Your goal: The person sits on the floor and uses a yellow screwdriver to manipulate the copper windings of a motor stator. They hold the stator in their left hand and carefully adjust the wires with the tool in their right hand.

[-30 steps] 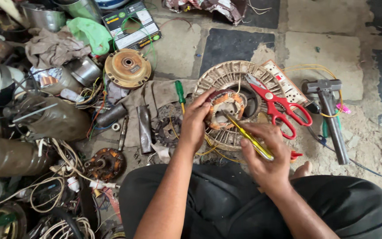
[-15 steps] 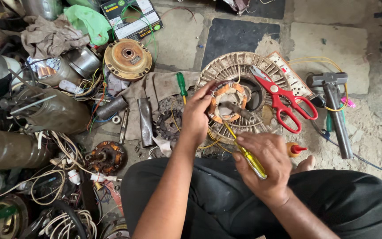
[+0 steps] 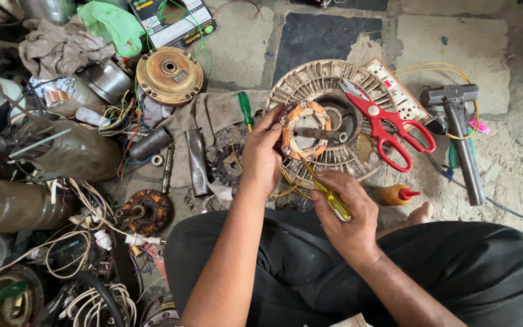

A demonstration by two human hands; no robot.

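While I sit cross-legged at the bottom of the frame in black trousers, my right hand is wrapped tight around the yellow handle of a screwdriver, its shaft angled up and left toward the ring-shaped motor winding at centre frame. My left hand pinches the left edge of that winding, fingers curled over its copper coils and thumb under. The winding sits over a round ribbed fan housing lying on the floor. Just right of my right hand lies a small orange bottle with a red nozzle. Red-handled scissors rest across the right side of the housing, and farther right a grey hammer lies near yellow wire. A green-handled screwdriver lies on a grey cloth just left of my fingers. At left of frame, a tangle of wires, coils and metal cans covers the floor; toward the upper left sit a brass-coloured disc and a green bag.
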